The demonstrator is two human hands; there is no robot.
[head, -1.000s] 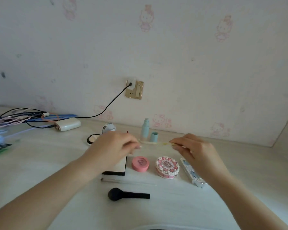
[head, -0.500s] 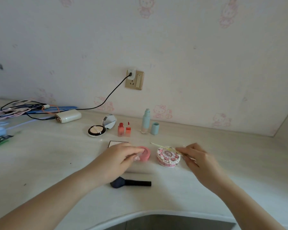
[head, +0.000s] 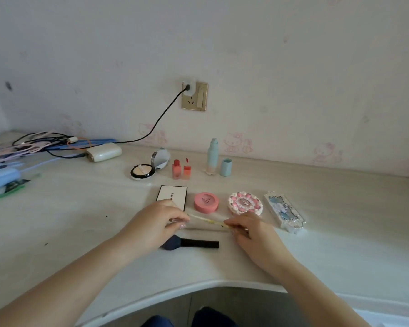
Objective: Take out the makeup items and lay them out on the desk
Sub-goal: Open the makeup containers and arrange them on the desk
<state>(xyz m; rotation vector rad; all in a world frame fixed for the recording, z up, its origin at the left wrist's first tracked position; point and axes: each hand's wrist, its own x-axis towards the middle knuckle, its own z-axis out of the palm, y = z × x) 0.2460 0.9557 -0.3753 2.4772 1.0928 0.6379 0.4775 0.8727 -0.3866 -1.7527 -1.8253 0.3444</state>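
Hands meet near the front edge of the tabletop. The left hand pinches one end of a thin yellowish makeup pencil, and the right hand pinches the other end, so the pencil hangs just above the surface between them. Its long axis runs left to right, its left end a little toward the back edge. It looks light, stiff and slim, likely prone to rolling, so an end pinch suits it. Just behind it lie a white palette, a pink compact and a decorated round case; a black brush lies in front.
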